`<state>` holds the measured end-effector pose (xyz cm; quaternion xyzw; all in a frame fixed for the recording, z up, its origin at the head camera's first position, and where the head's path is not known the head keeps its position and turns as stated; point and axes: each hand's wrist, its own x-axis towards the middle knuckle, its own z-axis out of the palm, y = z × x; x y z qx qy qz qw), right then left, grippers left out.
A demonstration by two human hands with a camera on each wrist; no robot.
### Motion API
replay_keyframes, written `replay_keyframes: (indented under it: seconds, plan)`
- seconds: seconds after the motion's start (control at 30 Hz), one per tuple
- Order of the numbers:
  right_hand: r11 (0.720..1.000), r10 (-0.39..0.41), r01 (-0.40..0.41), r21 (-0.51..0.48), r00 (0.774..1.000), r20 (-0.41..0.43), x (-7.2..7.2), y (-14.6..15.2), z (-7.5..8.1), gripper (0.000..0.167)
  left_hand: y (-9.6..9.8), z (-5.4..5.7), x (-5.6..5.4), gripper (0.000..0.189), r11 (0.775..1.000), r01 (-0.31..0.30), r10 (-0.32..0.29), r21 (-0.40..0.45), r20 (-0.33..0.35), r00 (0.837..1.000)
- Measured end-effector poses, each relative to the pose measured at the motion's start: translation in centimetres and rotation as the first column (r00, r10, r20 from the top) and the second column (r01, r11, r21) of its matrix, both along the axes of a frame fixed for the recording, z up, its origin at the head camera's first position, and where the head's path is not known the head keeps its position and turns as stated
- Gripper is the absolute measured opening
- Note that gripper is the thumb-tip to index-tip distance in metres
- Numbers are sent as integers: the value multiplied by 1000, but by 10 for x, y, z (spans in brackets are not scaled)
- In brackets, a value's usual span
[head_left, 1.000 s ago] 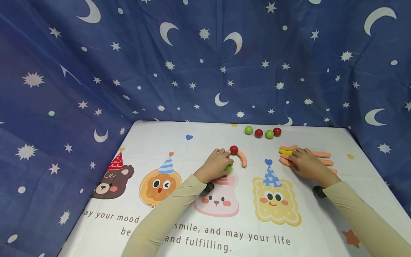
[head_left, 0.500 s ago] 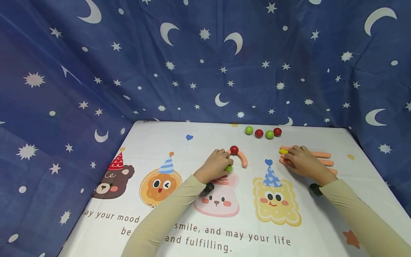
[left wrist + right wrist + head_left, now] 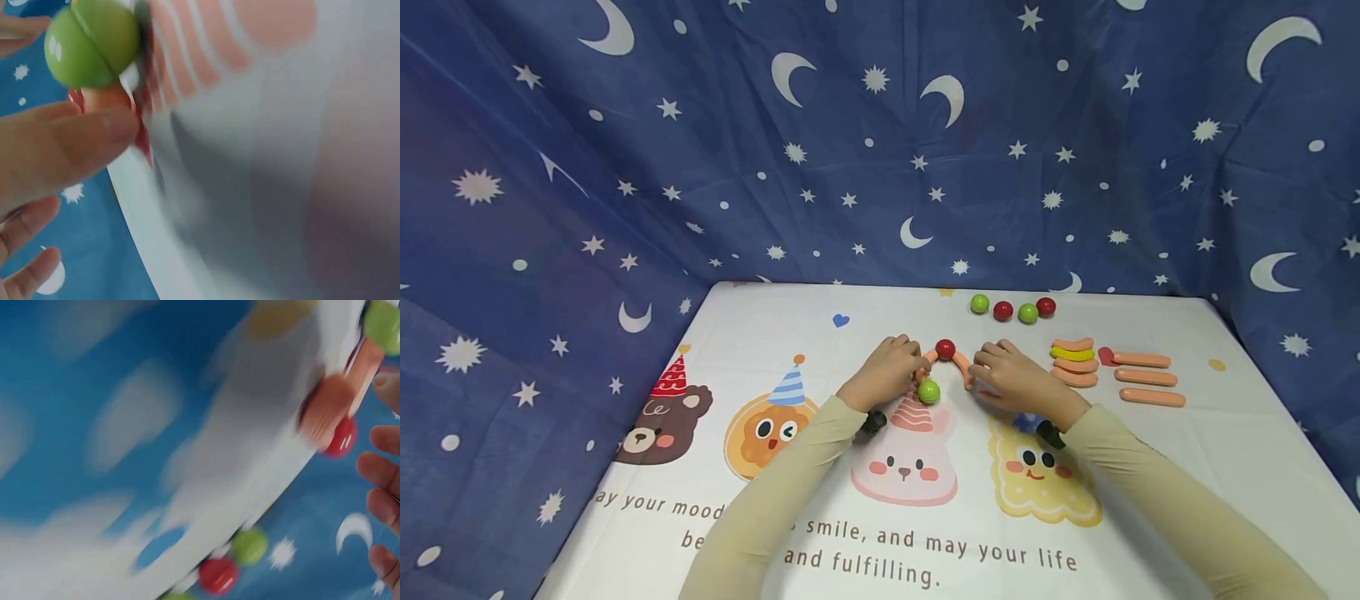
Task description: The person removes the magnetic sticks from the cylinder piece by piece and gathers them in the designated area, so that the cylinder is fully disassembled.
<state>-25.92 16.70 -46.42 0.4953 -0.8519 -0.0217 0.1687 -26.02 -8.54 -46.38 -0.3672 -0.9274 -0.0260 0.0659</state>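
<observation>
In the head view, a red ball [image 3: 945, 349] joins two curved peach rods in an arch. At the lower end of the left curved rod [image 3: 931, 356] sits a green ball [image 3: 928, 392] with a seam round it. My left hand [image 3: 887, 371] pinches that left rod; in the left wrist view the thumb [image 3: 94, 140] lies over the peach piece just below the green ball. My right hand [image 3: 1018, 379] is beside the lower end of the right curved rod [image 3: 962, 371]. Its fingers are spread in the right wrist view, with nothing seen between them.
Green and red balls [image 3: 1003, 311] stand in a row at the back. Several curved rods [image 3: 1075, 367], one yellow, are stacked side by side at the right, next to straight peach rods [image 3: 1146, 377]. A star-patterned blue curtain [image 3: 865, 167] stands behind the white printed tablecloth [image 3: 760, 325].
My right hand has left the stacked curved rods and moved left to the arch. The left hand has shifted slightly up and left, off the green ball, which now shows whole.
</observation>
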Motion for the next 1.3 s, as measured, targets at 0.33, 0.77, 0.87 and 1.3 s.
replay_keyframes:
  seconds: [0.33,0.77,0.87,1.3]
  plan:
    - [990,132,-127,65,988,-81,1,-52,-6,39,-1,0,-20,17,999,26,-26,-31,14,1000]
    - [985,167,-162,55,982,-90,-2,-60,-16,37,-4,-3,-19,12,998,50,-49,-32,37,998]
    - [983,180,-177,55,982,-61,0,-55,-13,33,-5,-4,-17,10,996,80,-79,-44,19,997]
    - [981,190,-188,47,980,-57,3,-42,-14,32,-3,-8,-6,6,986,143,-150,-90,-79,985]
